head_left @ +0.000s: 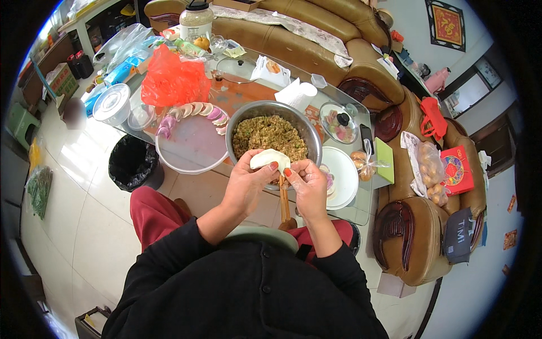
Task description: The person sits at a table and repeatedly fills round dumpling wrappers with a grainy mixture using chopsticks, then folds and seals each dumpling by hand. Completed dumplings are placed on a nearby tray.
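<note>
Above the near rim of a large steel bowl (315,138) holding minced filling (270,133), I have a white folded dumpling (269,159) between both hands. My left hand (244,183) is closed on its left side, thumb along the front edge. At the right end, my right hand (307,185) pinches the wrapper. A pair of wooden chopsticks (284,203) points down beside the right palm; whether that hand grips them is hard to see. On a round tray (189,152) to the left, purple and white dumplings (195,108) curve along the far edge. Wrappers (328,179), partly hidden by my right hand, lie on a white plate (347,169).
A glass table (361,212) carries a red plastic bag (175,79), a glass lid (339,122), a tissue roll (305,95) and a lidded tub (113,104). A black-lined bin (132,164) stands left of my knee. Brown sofas (412,243) border the far and right sides.
</note>
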Motion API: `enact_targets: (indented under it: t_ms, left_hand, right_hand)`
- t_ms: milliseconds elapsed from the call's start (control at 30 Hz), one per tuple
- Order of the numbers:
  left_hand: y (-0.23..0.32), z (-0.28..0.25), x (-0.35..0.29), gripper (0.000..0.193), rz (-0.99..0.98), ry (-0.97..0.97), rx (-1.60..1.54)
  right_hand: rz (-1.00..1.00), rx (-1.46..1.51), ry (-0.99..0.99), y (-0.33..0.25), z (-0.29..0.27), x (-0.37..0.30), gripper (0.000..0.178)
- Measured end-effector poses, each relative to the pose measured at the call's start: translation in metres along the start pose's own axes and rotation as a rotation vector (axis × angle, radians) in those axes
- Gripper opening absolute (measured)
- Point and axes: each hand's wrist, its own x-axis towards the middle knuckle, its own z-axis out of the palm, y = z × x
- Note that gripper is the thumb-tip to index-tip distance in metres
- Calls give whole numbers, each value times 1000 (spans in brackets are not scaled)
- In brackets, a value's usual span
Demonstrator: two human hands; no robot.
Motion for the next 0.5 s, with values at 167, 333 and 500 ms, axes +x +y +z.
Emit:
enact_targets:
  t_ms: [167,333,500]
  left_hand:
    - [-2,0,-1,26,20,14,-12]
    - [2,1,-2,29,18,19,11]
    - [11,-2,3,31,-38,76,128]
  right_hand:
    - [52,90,14,-10,7,1,8]
    - [18,-2,-19,-1,3,5,8]
    - [150,45,-95,-9,-3,10,16]
